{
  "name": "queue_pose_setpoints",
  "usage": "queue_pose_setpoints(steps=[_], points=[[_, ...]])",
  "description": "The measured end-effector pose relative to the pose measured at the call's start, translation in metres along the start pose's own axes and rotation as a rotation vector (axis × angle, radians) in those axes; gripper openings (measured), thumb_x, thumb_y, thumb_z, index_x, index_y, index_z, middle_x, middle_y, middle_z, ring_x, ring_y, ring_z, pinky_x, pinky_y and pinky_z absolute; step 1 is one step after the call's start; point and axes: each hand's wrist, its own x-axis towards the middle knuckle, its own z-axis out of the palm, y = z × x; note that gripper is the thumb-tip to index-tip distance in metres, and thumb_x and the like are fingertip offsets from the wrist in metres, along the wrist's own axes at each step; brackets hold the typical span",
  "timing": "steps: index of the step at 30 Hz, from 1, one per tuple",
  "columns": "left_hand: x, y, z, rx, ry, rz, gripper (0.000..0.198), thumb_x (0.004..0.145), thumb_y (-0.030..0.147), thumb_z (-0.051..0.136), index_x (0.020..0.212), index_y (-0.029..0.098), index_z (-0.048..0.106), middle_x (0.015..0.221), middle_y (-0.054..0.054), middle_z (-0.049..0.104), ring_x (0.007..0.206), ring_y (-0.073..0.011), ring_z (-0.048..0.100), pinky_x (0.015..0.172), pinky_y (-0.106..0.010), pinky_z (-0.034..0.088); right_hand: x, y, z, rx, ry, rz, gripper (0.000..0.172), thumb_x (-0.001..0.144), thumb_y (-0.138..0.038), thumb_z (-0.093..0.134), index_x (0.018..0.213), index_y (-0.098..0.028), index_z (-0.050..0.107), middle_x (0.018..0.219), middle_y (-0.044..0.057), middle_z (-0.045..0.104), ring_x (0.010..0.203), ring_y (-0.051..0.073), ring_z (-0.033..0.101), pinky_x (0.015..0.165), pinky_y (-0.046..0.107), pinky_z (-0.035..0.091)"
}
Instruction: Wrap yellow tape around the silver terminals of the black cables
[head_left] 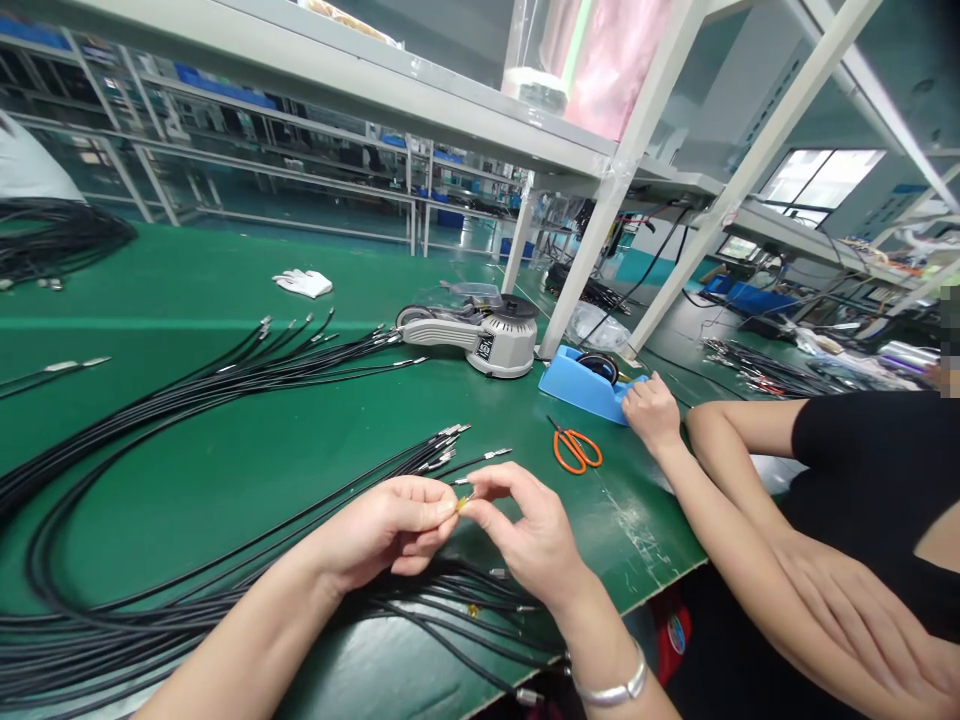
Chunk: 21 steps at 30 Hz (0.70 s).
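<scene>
The left hand (382, 530) and the right hand (529, 535) hold their fingertips (446, 508) together, clamped on a small yellow piece (463, 503) — it is above the desk (187, 270) near the front edge, over black cables (442, 600). Another person's hand (651, 412) touches a blue tape dispenser (577, 385).

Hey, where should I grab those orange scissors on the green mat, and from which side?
Grip the orange scissors by their looped handles, coming from the near side with your right hand: the loops lie flat toward you, while the narrow blades point away, so that end looks the safer hold.
</scene>
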Motion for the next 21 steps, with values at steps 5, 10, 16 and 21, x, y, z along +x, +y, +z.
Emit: queue_pose_setpoints(steps=[5,10,16,21], points=[[-0.002,0.002,0.003,0.055,-0.027,-0.028,0.031,0.071,0.041,0.065,0.062,0.014,0.053,0.045,0.009,0.029,0.039,-0.0030,0.015,0.038,-0.018,0.010,0.007,-0.003,-0.014,-0.008,-0.160,-0.131,0.013,0.086,-0.026,0.061,0.092,-0.025,0.072,0.086,0.004,0.068,0.081,0.017,0.063,0.078,0.031,0.051],[-0.001,0.007,0.023,0.591,0.373,0.206,0.028,0.081,0.041,0.056,0.068,0.016,0.056,0.058,0.005,0.045,0.054,-0.0088,0.038,0.052,-0.021,0.030,0.002,0.001,-0.019,0.143,-0.059,0.118,0.017,0.082,-0.027,0.065,0.097,-0.022,0.070,0.093,0.004,0.066,0.084,0.018,0.062,0.078,0.031,0.051],[0.001,0.004,0.031,0.938,0.468,0.262,0.026,0.084,0.040,0.047,0.081,0.019,0.063,0.075,0.000,0.063,0.073,-0.0173,0.056,0.068,-0.028,0.044,-0.010,0.008,-0.013,0.150,0.070,0.218,0.010,0.082,-0.024,0.062,0.075,-0.019,0.066,0.077,0.001,0.063,0.074,0.015,0.059,0.070,0.026,0.048],[0.003,0.002,0.031,0.947,0.412,0.273,0.025,0.086,0.037,0.047,0.092,0.020,0.065,0.090,-0.002,0.069,0.084,-0.0181,0.061,0.078,-0.028,0.046,-0.015,0.007,-0.010,0.144,0.080,0.214,0.011,0.083,-0.024,0.060,0.075,-0.019,0.065,0.077,0.002,0.062,0.075,0.015,0.059,0.070,0.026,0.048]])
